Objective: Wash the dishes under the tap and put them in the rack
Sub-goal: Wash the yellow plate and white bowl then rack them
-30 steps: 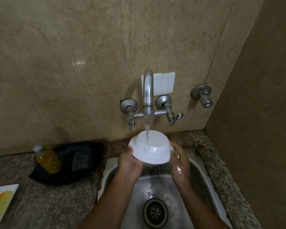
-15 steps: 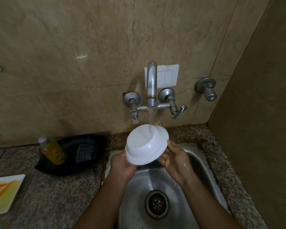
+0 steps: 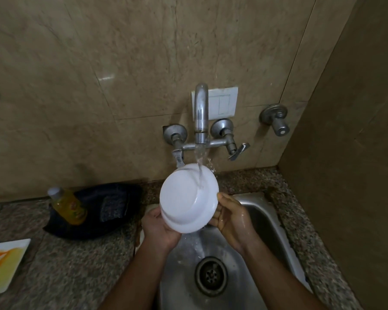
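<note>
A white bowl (image 3: pixel 186 198) is held upside down and tilted over the steel sink (image 3: pixel 267 220), its base facing me. Water from the wall tap (image 3: pixel 201 113) runs onto the bowl's upper right side. My left hand (image 3: pixel 160 229) grips the bowl's rim from the lower left. On the right side, my right hand (image 3: pixel 230 217) holds the rim with wet fingers. No rack is in view.
A yellow soap bottle (image 3: pixel 67 204) lies on a black bag (image 3: pixel 103 211) on the granite counter left of the sink. A white plate with orange smears (image 3: pixel 2 265) sits at the far left edge. A side wall stands close on the right.
The bowl has tipped further so its base faces me, and the water now strikes its upper right. My right hand has shifted from the bowl's side toward its lower right rim.
</note>
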Tool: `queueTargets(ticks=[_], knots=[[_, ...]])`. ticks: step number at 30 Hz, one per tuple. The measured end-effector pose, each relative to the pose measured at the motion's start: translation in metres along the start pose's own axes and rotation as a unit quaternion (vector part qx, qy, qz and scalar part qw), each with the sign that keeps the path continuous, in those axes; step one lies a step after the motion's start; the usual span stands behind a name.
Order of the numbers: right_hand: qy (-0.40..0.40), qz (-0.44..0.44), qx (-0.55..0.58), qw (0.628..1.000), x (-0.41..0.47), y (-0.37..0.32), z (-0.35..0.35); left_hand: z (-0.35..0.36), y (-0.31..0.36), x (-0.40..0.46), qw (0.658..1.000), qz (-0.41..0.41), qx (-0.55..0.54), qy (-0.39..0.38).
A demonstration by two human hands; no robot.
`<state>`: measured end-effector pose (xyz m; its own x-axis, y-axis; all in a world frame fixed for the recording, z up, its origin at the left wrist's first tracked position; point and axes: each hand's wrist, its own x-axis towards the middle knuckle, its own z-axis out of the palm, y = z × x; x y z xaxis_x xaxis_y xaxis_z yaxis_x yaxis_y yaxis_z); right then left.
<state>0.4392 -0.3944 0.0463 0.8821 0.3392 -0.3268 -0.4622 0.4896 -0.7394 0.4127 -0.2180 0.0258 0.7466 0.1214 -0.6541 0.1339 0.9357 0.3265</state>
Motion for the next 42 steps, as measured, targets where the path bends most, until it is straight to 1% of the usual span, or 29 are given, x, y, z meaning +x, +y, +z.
queueTargets(ticks=[4, 8, 14, 19, 22, 25, 29, 32, 34, 37, 40, 42], knots=[[-0.019, 0.004, -0.012, 1.0, -0.005, 0.003, -0.004, -0.003, -0.001, 0.0, 1.0, 0.022, -0.011, -0.015], [-0.012, 0.022, 0.028, 0.999, -0.008, 0.011, -0.015, -0.005, 0.0, 0.0, 0.999, 0.035, 0.014, -0.023], [0.013, 0.041, 0.062, 0.997, -0.009, 0.021, -0.03, -0.006, -0.005, -0.002, 0.997, 0.045, 0.055, -0.041], [0.029, 0.05, 0.061, 0.996, -0.015, 0.029, -0.042, -0.018, -0.011, 0.0, 0.991, 0.061, 0.106, -0.045], [0.041, 0.052, 0.046, 0.997, -0.016, 0.032, -0.046, -0.024, -0.014, -0.001, 0.989, 0.065, 0.116, -0.059], [0.067, 0.053, 0.051, 0.995, -0.013, 0.036, -0.049, -0.021, -0.016, -0.003, 0.99, 0.061, 0.12, -0.035], [0.097, 0.046, 0.065, 0.992, -0.008, 0.039, -0.051, -0.012, -0.02, -0.008, 0.985, 0.075, 0.158, -0.009], [0.121, 0.046, 0.08, 0.988, -0.004, 0.042, -0.053, -0.006, -0.022, -0.009, 0.982, 0.064, 0.176, 0.003], [0.145, 0.05, 0.076, 0.985, 0.0, 0.044, -0.055, 0.0, -0.024, -0.012, 0.977, 0.06, 0.203, -0.008], [0.186, 0.064, 0.051, 0.979, 0.006, 0.041, -0.056, 0.01, -0.028, -0.016, 0.962, 0.048, 0.264, -0.052], [0.21, 0.099, -0.004, 0.973, 0.01, 0.038, -0.052, 0.019, -0.033, -0.014, 0.941, 0.079, 0.324, -0.055], [0.225, 0.115, -0.056, 0.966, 0.014, 0.039, -0.051, 0.027, -0.033, -0.013, 0.936, 0.088, 0.337, -0.047]])
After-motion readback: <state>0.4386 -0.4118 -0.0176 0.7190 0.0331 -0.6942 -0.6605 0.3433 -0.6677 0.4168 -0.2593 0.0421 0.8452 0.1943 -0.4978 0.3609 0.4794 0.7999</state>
